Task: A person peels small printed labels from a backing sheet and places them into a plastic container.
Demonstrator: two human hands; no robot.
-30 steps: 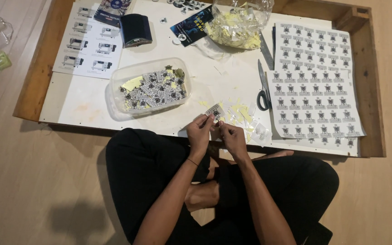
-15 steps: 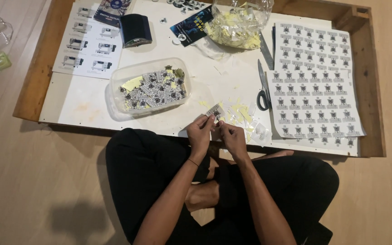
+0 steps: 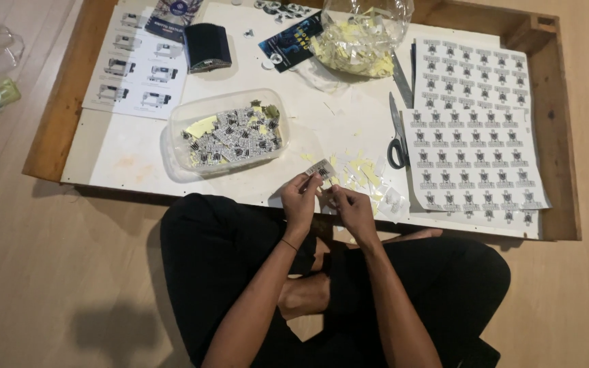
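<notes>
I sit cross-legged at a low white table (image 3: 138, 153). My left hand (image 3: 300, 200) pinches a small printed sticker (image 3: 320, 170) at the table's near edge. My right hand (image 3: 350, 206) is close beside it, its fingertips at the sticker's lower edge. A scatter of pale yellow backing scraps (image 3: 361, 176) lies just beyond my hands. A clear plastic tub (image 3: 226, 131) holding several cut black-and-white stickers stands to the left of my hands.
Sheets of uncut stickers (image 3: 475, 129) cover the right side, with black-handled scissors (image 3: 398, 140) beside them. A clear bag of yellow scraps (image 3: 360, 37) sits at the back. A black box (image 3: 206, 47) and printed sheets (image 3: 138, 65) lie at the back left.
</notes>
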